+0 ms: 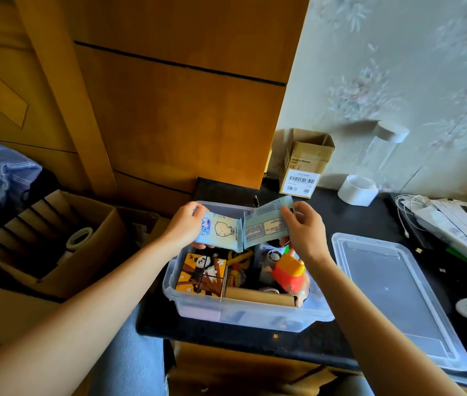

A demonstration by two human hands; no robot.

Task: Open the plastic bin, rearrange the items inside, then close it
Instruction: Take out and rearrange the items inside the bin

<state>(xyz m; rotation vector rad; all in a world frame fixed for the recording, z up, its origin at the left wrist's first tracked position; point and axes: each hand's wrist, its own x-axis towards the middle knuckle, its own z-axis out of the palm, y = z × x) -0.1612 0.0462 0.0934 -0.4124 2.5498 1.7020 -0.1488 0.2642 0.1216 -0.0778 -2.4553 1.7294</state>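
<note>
Dark table (326, 224); clear open bin (243, 312); left grip (185, 224) and right grip (305, 230) each pinching a pale-blue packet.

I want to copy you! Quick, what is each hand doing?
Left hand: holding the blue packet with the cartoon.
Right hand: holding the pale green packet.

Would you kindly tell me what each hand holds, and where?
Left hand pinches the blue packet's far-left edge; right hand pinches the pale packet's right edge.
</note>
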